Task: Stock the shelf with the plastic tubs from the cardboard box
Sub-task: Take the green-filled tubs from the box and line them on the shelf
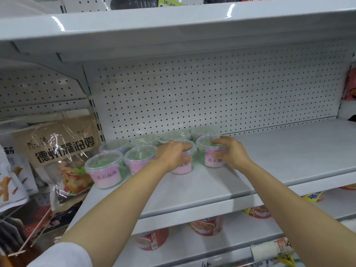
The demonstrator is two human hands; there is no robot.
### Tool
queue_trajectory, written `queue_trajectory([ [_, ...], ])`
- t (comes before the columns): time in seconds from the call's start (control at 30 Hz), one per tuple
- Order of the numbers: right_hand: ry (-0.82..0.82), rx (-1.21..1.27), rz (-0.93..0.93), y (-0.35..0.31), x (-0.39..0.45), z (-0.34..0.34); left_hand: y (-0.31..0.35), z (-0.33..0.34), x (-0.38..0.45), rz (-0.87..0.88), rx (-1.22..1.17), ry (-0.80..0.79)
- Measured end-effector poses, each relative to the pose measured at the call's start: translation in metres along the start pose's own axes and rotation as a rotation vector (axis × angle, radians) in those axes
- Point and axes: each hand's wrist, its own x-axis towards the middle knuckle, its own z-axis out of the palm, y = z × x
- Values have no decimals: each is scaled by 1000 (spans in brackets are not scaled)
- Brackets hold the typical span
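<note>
Tubs gripped, one per hand: left hand [171,154] curled over a lid, right hand [230,151] clasped round the end tub [210,151]. Six more tubs [105,169] ranked leftward and behind on the white shelf [269,151].

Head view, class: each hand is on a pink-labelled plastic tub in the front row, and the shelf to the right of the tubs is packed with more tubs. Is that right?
Not quite. The head view shows the left hand and right hand each on a pink-labelled tub, as stated, but the shelf to the right of the tubs is bare, not packed.
</note>
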Motion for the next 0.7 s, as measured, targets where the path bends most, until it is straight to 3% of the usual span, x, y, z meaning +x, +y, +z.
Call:
queue_trajectory([
  [0.37,-65,-220,-59,-11,-10,-4,1,-5,-7,37,-47,6],
  [0.7,-33,-420,-217,-47,-45,-30,-32,-32,-34,30,3,-84],
])
